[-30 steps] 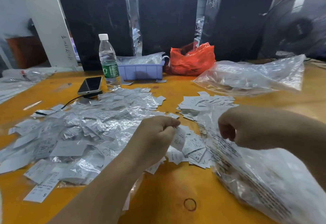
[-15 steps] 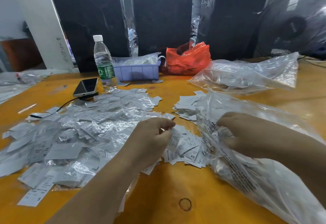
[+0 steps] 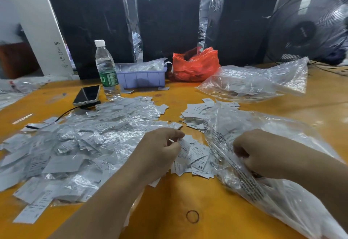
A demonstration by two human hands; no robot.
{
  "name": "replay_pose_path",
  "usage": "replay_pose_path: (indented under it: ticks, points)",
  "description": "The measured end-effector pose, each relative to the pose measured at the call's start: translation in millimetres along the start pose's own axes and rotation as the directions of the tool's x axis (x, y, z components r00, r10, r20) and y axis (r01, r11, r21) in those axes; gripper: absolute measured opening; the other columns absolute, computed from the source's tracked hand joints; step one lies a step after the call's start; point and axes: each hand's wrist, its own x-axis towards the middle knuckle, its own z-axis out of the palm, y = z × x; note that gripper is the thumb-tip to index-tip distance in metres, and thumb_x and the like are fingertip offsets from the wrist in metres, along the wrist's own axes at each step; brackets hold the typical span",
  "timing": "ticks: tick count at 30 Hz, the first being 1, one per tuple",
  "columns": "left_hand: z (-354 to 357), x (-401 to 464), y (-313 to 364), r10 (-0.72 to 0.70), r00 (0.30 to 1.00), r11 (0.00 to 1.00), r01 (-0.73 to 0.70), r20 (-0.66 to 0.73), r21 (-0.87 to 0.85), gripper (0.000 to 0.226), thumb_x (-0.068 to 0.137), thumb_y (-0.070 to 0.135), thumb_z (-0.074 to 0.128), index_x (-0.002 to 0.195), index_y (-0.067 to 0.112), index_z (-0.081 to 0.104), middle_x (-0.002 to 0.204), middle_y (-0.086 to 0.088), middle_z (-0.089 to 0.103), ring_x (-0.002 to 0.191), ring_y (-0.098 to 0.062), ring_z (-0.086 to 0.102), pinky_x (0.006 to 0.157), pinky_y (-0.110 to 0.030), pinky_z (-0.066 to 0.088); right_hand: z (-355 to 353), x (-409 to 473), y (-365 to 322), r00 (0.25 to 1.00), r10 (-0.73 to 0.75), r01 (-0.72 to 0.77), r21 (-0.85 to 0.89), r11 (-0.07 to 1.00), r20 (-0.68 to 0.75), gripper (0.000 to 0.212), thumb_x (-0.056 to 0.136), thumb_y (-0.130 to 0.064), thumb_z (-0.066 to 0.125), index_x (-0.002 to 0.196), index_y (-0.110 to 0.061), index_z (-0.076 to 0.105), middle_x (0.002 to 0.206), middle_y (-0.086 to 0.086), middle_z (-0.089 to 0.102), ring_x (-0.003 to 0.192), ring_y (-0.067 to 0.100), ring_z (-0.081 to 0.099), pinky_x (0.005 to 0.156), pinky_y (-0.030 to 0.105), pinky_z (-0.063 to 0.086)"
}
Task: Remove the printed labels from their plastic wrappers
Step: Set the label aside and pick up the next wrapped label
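Note:
A wide heap of wrapped labels [image 3: 79, 144] in clear plastic covers the left of the orange table [image 3: 188, 197]. Bare white printed labels [image 3: 199, 157] lie in a small pile between my hands, and another stack of labels [image 3: 195, 112] lies further back. My left hand [image 3: 160, 152] pinches a white label at its fingertips above the small pile. My right hand [image 3: 252, 152] is inside a large clear plastic bag [image 3: 263, 191] with black print, its fingers curled and gripping the bag's film.
A water bottle [image 3: 106, 69], a phone [image 3: 87, 95] with a cable, a purple tray [image 3: 141, 78], a red bag [image 3: 195, 65] and another clear bag [image 3: 254, 82] sit at the back. Black wrapped boxes [image 3: 165, 26] and a fan [image 3: 308, 30] stand behind. A rubber band [image 3: 192, 216] lies near me.
My right hand has gone into the large clear bag, whose film has risen over it. My left hand stays in place pinching the label.

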Motion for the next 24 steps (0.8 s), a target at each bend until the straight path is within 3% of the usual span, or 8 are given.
replay_pose_path:
  ticks: [2,6,9,11,13,16,19,24]
  points:
    - [0,-1,1,0.004,1.000,1.000,-0.004,0.006,-0.008,0.035,0.093,0.017,0.051,0.121,0.032,0.066,0.104,0.022,0.060,0.083,0.004,0.058,0.068,-0.024,0.053,3,0,-1,0.998,-0.002,0.002,-0.001,1.000,-0.063,0.021,0.081,-0.007,0.049,0.065,-0.020,0.045,0.070,-0.006,0.050,0.063,0.013,0.048,0.054,0.027,0.040]
    - [-2,-1,2,0.016,1.000,1.000,-0.016,0.001,-0.019,0.035,0.094,0.017,0.050,0.121,0.031,0.066,0.106,0.020,0.062,0.082,-0.006,0.062,0.065,-0.026,0.054,-1,4,4,0.956,-0.028,0.052,0.075,0.996,-0.292,0.029,0.086,-0.023,0.062,0.063,-0.025,0.046,0.073,-0.012,0.050,0.071,0.002,0.046,0.065,0.028,0.044]
    - [-3,-1,5,-0.002,1.000,0.996,0.003,0.013,-0.093,0.033,0.093,0.029,0.045,0.117,0.031,0.068,0.113,0.014,0.064,0.092,0.000,0.058,0.059,-0.012,0.046,-9,3,0,0.907,-0.016,0.112,0.204,0.972,-0.420,0.029,0.083,-0.032,0.072,0.064,-0.028,0.050,0.077,-0.012,0.050,0.076,-0.002,0.044,0.062,0.020,0.033]
    - [-4,-3,8,-0.011,1.000,0.988,0.011,0.001,-0.155,0.042,0.085,0.043,0.039,0.110,0.029,0.071,0.105,0.013,0.066,0.090,-0.003,0.057,0.058,-0.010,0.041,-13,3,-7,0.875,0.005,0.163,0.305,0.938,-0.483,0.025,0.081,-0.035,0.073,0.066,-0.028,0.053,0.081,-0.012,0.053,0.078,-0.002,0.047,0.062,0.018,0.030]
    - [-6,-3,9,0.009,1.000,0.987,-0.013,-0.025,-0.162,0.041,0.092,0.049,0.043,0.101,0.022,0.072,0.092,0.006,0.068,0.083,-0.006,0.059,0.061,-0.020,0.044,-17,5,-17,0.879,0.034,0.224,0.475,0.851,-0.475,0.022,0.080,-0.034,0.074,0.069,-0.025,0.057,0.079,-0.007,0.062,0.075,0.005,0.059,0.063,0.026,0.044]
    - [-7,-4,10,0.058,0.992,0.988,-0.073,-0.110,-0.137,0.020,0.096,0.033,0.056,0.108,0.025,0.070,0.090,0.019,0.064,0.085,0.012,0.057,0.060,-0.007,0.043,-23,13,-34,0.929,0.053,0.258,0.744,0.616,-0.366,0.019,0.082,-0.019,0.075,0.075,-0.009,0.061,0.067,0.007,0.070,0.060,0.017,0.069,0.059,0.043,0.058]
    - [-9,-3,10,0.082,0.974,0.988,-0.107,-0.212,-0.109,0.019,0.093,0.024,0.062,0.109,0.027,0.069,0.091,0.023,0.064,0.087,0.011,0.057,0.063,-0.004,0.043,-27,27,-51,0.955,0.033,0.252,0.863,0.438,-0.295,0.017,0.076,-0.005,0.078,0.075,0.000,0.062,0.060,0.009,0.067,0.052,0.020,0.065,0.052,0.033,0.056]
    - [-13,0,3,0.065,0.956,0.980,-0.116,-0.284,-0.164,0.021,0.089,0.014,0.063,0.096,0.033,0.067,0.083,0.020,0.066,0.078,0.004,0.060,0.056,-0.010,0.046,-28,55,-71,0.965,-0.106,0.260,0.922,0.287,-0.239,0.017,0.069,0.004,0.080,0.072,-0.008,0.069,0.063,0.004,0.067,0.057,0.015,0.062,0.054,0.027,0.052]
